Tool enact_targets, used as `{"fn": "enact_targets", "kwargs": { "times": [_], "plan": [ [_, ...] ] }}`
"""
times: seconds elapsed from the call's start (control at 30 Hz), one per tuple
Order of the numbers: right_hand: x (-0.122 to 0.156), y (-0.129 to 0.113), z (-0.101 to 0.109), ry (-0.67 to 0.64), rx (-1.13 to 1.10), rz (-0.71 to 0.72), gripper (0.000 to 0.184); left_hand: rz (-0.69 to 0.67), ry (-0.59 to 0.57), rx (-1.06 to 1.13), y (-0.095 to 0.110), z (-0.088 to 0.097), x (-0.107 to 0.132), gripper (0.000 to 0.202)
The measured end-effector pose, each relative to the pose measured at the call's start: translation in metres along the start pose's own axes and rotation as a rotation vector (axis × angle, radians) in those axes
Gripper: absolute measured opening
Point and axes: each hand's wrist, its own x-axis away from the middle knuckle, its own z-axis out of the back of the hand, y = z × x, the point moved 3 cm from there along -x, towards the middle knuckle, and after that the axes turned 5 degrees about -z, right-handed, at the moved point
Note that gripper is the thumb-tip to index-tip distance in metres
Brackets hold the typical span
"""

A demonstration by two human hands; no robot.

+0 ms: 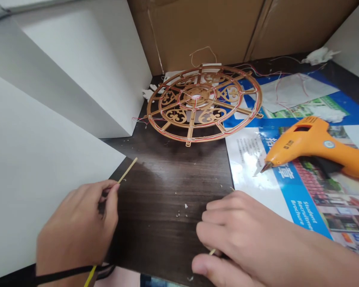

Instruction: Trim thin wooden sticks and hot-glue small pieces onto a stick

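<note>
L hand (77,223) pinches a thin pale stick (128,170) btwn thumb & fingers; its free end sticks up & away, over the dark surface (161,171). R hand (236,231) is curled, back up, thumb near the cam, closed on a second stick (212,252); a bit shows by the thumb, another pale tip just past the knuckles, can't tell if same pc. Hands well apart, bare surface w/ white crumbs (186,206) btwn them.

Beyond, twd the back: round tan openwork frame (188,97), spokes + scroll cutouts, red & white wires along its rings, slightly raised on white pcs. Cardboard (203,32) stands behind it; white box (77,59) on L.

On R, orange glue gun (305,139) lies on its side atop a blue/white brochure (248,155), nozzle pointing L twd surface. R forearm crosses brochure's near part. White scraps (321,56) at back R. Black band (66,275) & yellow strip (91,275) at L wrist.
</note>
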Motion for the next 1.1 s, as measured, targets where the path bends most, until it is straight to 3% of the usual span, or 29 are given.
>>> {"fn": "enact_targets", "kwargs": {
  "times": [0.07, 0.2, 0.33, 0.43, 0.57, 0.73, 0.8, 0.87, 0.97, 1.03, 1.1],
  "plan": [
    [-0.001, 0.0, 0.0, -0.006, 0.013, 0.004, 0.054, 0.032, 0.007, -0.182, 0.009, -0.003, 0.001, 0.016],
    [0.001, 0.0, 0.0, -0.001, 0.027, 0.017, 0.054, -0.119, 0.039, -0.236, 0.031, 0.0, -0.001, 0.019],
    [0.005, -0.002, 0.002, 0.025, -0.006, 0.085, 0.053, -0.336, -0.02, -0.056, 0.061, 0.004, -0.003, 0.013],
    [0.005, -0.002, 0.011, 0.084, -0.083, 0.097, 0.054, -0.457, -0.13, 0.086, 0.095, -0.001, -0.004, 0.021],
    [-0.002, 0.003, 0.026, 0.205, -0.216, 0.067, 0.054, -0.505, -0.182, 0.238, 0.126, -0.008, -0.006, 0.026],
    [-0.002, 0.007, 0.038, 0.35, -0.308, 0.044, 0.049, -0.51, -0.195, 0.399, 0.119, 0.001, -0.029, 0.022],
    [0.001, 0.004, 0.038, 0.394, -0.281, 0.054, 0.052, -0.483, -0.134, 0.336, 0.113, 0.007, -0.048, 0.016],
    [0.004, -0.001, 0.031, 0.376, -0.218, 0.1, 0.055, -0.507, -0.146, 0.198, 0.114, 0.005, -0.067, 0.015],
    [0.006, -0.007, 0.009, 0.256, -0.161, 0.266, 0.047, -0.585, -0.313, 0.077, 0.122, -0.015, -0.082, 0.017],
    [0.007, -0.005, -0.003, 0.217, -0.167, 0.311, 0.034, -0.58, -0.237, 0.049, 0.126, -0.024, -0.083, 0.019],
    [0.007, -0.001, -0.006, 0.23, -0.203, 0.312, 0.033, -0.629, -0.163, 0.073, 0.131, -0.026, -0.073, 0.02]
  ]
}}
